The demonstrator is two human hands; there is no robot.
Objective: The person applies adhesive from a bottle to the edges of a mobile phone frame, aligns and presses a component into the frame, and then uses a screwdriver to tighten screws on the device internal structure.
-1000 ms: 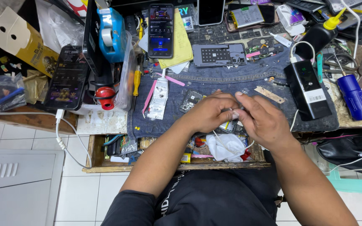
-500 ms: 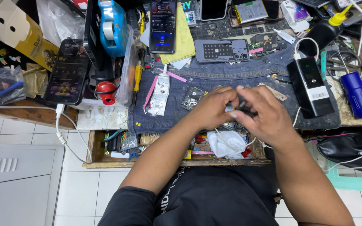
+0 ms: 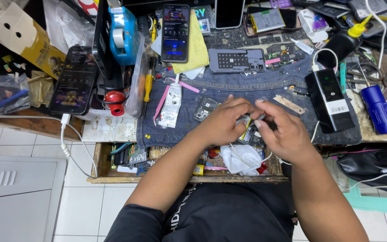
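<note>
Now the left hand (image 3: 222, 123) and the right hand (image 3: 283, 132) have pulled a little closer to the body than a moment ago, so the work stays in the same spot. Both sets of fingers are pinched shut on a small phone part (image 3: 248, 122) over the denim cloth (image 3: 256, 87). A black power bank (image 3: 329, 101) sits near on the right, a white packet (image 3: 172, 105) on the left, and the open drawer (image 3: 113, 168) below is full of bits.

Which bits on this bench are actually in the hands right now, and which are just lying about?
In hand:
- left hand and right hand, both pinching a small metal part
- denim cloth beneath them

Lying about:
- lit phone
- black power bank
- blue cylinder
- tape dispenser
- yellow screwdriver
</note>
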